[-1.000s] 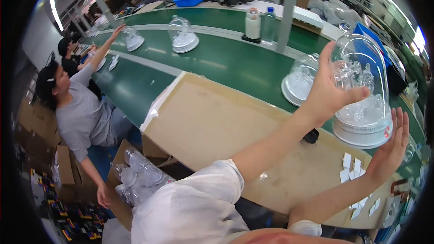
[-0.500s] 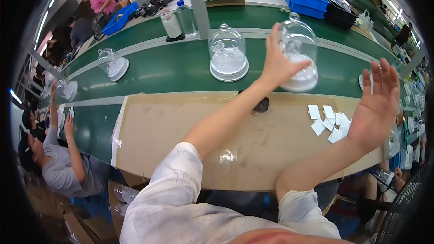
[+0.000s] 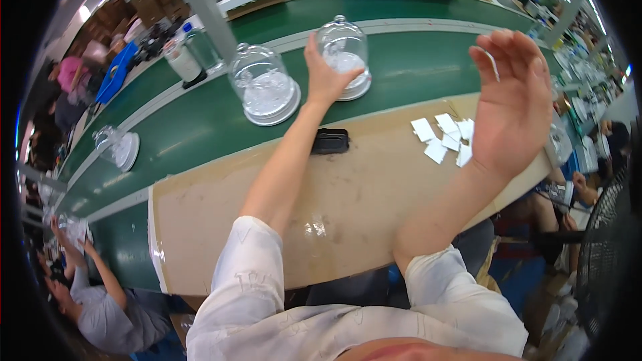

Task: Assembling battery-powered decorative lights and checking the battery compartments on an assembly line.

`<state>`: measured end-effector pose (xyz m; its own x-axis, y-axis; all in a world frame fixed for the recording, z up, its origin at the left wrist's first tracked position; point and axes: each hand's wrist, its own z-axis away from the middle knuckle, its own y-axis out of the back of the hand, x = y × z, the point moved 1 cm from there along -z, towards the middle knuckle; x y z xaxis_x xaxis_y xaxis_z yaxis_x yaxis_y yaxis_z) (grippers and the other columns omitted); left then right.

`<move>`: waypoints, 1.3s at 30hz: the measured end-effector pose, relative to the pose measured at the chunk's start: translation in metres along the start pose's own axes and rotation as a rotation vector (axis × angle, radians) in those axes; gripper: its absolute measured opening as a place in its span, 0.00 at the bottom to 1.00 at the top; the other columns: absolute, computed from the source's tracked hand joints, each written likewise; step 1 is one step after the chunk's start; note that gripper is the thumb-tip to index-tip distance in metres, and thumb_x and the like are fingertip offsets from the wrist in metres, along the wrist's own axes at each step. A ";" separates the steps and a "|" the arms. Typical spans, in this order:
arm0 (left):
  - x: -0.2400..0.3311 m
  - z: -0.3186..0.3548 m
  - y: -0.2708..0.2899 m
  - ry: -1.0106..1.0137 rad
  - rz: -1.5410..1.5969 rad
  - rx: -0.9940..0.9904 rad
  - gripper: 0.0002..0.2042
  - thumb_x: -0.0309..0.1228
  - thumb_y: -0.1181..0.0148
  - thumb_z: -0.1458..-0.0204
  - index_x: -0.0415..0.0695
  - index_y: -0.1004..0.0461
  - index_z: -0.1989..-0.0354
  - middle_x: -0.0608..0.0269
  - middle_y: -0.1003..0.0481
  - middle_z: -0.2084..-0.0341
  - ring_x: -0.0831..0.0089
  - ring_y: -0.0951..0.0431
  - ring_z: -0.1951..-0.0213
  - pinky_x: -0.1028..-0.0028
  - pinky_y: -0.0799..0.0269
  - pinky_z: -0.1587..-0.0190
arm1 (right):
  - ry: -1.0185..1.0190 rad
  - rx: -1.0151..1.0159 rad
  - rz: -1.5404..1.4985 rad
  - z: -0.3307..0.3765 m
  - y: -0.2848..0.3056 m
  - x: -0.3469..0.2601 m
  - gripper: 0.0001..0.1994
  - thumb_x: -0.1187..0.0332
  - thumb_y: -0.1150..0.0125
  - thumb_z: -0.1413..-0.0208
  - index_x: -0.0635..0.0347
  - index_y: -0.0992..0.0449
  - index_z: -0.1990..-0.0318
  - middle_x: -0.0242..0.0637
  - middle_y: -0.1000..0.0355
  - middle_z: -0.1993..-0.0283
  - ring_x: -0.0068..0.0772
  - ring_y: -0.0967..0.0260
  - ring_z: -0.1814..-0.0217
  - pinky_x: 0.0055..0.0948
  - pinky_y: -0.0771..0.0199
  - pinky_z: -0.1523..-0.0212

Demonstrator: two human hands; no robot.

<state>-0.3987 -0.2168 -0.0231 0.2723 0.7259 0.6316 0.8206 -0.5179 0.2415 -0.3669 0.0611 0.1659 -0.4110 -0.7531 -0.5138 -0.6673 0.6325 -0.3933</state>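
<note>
From my remote seat, I have the left hand [image 3: 328, 81] at the near left side of a clear dome [image 3: 346, 50], which stands upright on its white round base on the green belt [image 3: 414, 60]. Its thumb and fingers are spread wide; fisheye bend and see-through walls make contact hard to read, so I cannot tell whether it grips. I hold the right hand [image 3: 511, 103] raised, palm toward me, fingers loosely curled, nothing visible in it. I judge the step in hand as setting or steadying the dome; the next move calls for a level base and fingers kept clear of the second dome [image 3: 261, 87], just to the left. Nearer me, the tan-topped counter [image 3: 351, 210] carries a black tray [image 3: 332, 141] and scattered white cards [image 3: 436, 151]. Farther out I see a third dome [image 3: 124, 152] along the belt, a blue-capped bottle [image 3: 200, 48], and a grey-shirted co-worker [image 3: 110, 319] at lower left.
</note>
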 end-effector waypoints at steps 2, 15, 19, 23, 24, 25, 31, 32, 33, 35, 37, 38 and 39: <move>-0.005 0.002 0.002 -0.044 -0.020 -0.035 0.63 0.39 0.20 0.71 0.32 0.63 0.32 0.38 0.52 0.36 0.45 0.50 0.35 0.58 0.50 0.33 | 0.018 0.007 0.023 -0.001 -0.003 -0.002 0.19 0.65 0.57 0.35 0.72 0.30 0.47 0.50 0.28 0.51 0.46 0.31 0.46 0.43 0.33 0.42; 0.084 0.022 0.152 -0.146 -0.251 0.243 0.24 0.25 0.36 0.53 0.40 0.33 0.45 0.51 0.33 0.45 0.56 0.35 0.42 0.63 0.42 0.39 | -0.331 -0.054 0.901 0.037 0.073 0.120 0.10 0.68 0.41 0.44 0.65 0.23 0.59 0.41 0.23 0.61 0.35 0.26 0.58 0.28 0.28 0.57; 0.052 0.025 0.173 0.318 -0.436 0.421 0.47 0.42 0.27 0.59 0.41 0.49 0.34 0.46 0.44 0.38 0.51 0.45 0.35 0.53 0.49 0.35 | -0.394 -0.236 1.568 0.089 0.117 0.147 0.14 0.66 0.39 0.50 0.62 0.22 0.57 0.49 0.26 0.55 0.49 0.32 0.48 0.40 0.32 0.47; 0.026 0.032 0.166 0.428 -0.459 0.228 0.61 0.46 0.22 0.70 0.40 0.60 0.31 0.45 0.53 0.33 0.49 0.53 0.32 0.48 0.55 0.34 | -0.603 -0.296 1.791 0.113 0.121 0.150 0.15 0.65 0.39 0.51 0.60 0.23 0.56 0.46 0.28 0.54 0.49 0.35 0.47 0.43 0.36 0.43; 0.022 0.032 0.163 0.404 -0.397 0.210 0.61 0.44 0.21 0.70 0.40 0.61 0.30 0.44 0.54 0.33 0.48 0.53 0.32 0.52 0.54 0.33 | -0.568 -0.277 1.768 0.114 0.121 0.150 0.13 0.65 0.38 0.51 0.60 0.22 0.58 0.44 0.28 0.53 0.48 0.35 0.46 0.41 0.35 0.43; 0.012 0.034 0.160 0.408 -0.399 0.212 0.61 0.44 0.21 0.70 0.40 0.61 0.30 0.44 0.54 0.33 0.48 0.53 0.32 0.52 0.54 0.33 | -0.569 -0.282 1.767 0.116 0.126 0.153 0.13 0.65 0.38 0.51 0.60 0.22 0.58 0.44 0.28 0.53 0.48 0.35 0.46 0.41 0.35 0.43; -0.020 0.035 0.168 0.284 -0.273 0.251 0.60 0.41 0.21 0.69 0.36 0.60 0.31 0.39 0.51 0.35 0.48 0.50 0.33 0.58 0.51 0.32 | -0.433 -0.358 1.688 0.112 0.148 0.155 0.10 0.68 0.40 0.49 0.65 0.22 0.63 0.51 0.26 0.63 0.55 0.30 0.57 0.44 0.29 0.54; -0.017 0.033 0.169 0.252 -0.275 0.261 0.59 0.38 0.22 0.68 0.35 0.60 0.31 0.40 0.49 0.36 0.48 0.48 0.34 0.58 0.50 0.32 | -0.381 -0.369 1.622 0.110 0.149 0.149 0.10 0.68 0.40 0.48 0.65 0.22 0.63 0.52 0.26 0.65 0.56 0.29 0.58 0.44 0.29 0.57; -0.014 0.034 0.175 0.264 -0.298 0.269 0.59 0.38 0.22 0.68 0.35 0.60 0.31 0.40 0.49 0.36 0.48 0.48 0.34 0.58 0.50 0.32 | -0.331 -0.380 1.552 0.109 0.149 0.144 0.10 0.67 0.41 0.48 0.65 0.22 0.64 0.53 0.26 0.66 0.57 0.29 0.60 0.45 0.29 0.59; -0.005 0.027 0.189 0.317 -0.036 0.328 0.59 0.37 0.21 0.68 0.34 0.60 0.32 0.40 0.50 0.35 0.49 0.46 0.34 0.59 0.49 0.32 | -0.359 -0.438 1.495 0.103 0.154 0.142 0.09 0.67 0.41 0.47 0.65 0.22 0.64 0.53 0.25 0.65 0.56 0.28 0.60 0.44 0.29 0.60; 0.001 0.021 0.205 0.303 -0.028 0.358 0.58 0.36 0.22 0.65 0.35 0.62 0.31 0.40 0.51 0.35 0.51 0.45 0.34 0.60 0.47 0.33 | -0.395 -0.494 1.453 0.095 0.163 0.140 0.09 0.67 0.41 0.46 0.64 0.23 0.64 0.52 0.25 0.65 0.54 0.28 0.60 0.43 0.29 0.60; 0.025 0.015 0.209 0.373 0.130 0.416 0.57 0.36 0.22 0.63 0.37 0.63 0.31 0.40 0.51 0.35 0.51 0.45 0.34 0.59 0.45 0.34 | -0.398 -0.557 1.516 0.090 0.168 0.135 0.09 0.67 0.41 0.45 0.64 0.23 0.64 0.51 0.25 0.66 0.53 0.27 0.61 0.43 0.29 0.61; 0.039 0.011 0.220 0.435 0.277 0.482 0.56 0.35 0.23 0.61 0.38 0.64 0.31 0.40 0.51 0.35 0.52 0.45 0.34 0.59 0.43 0.35 | -0.393 -0.626 1.565 0.084 0.166 0.133 0.08 0.68 0.42 0.44 0.64 0.23 0.64 0.50 0.24 0.67 0.52 0.27 0.62 0.42 0.28 0.62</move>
<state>-0.2023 -0.2974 0.0467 0.3602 0.2976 0.8841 0.9086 -0.3266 -0.2602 -0.4798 0.0813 -0.0320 -0.7525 0.6024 -0.2662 0.0248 0.4299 0.9025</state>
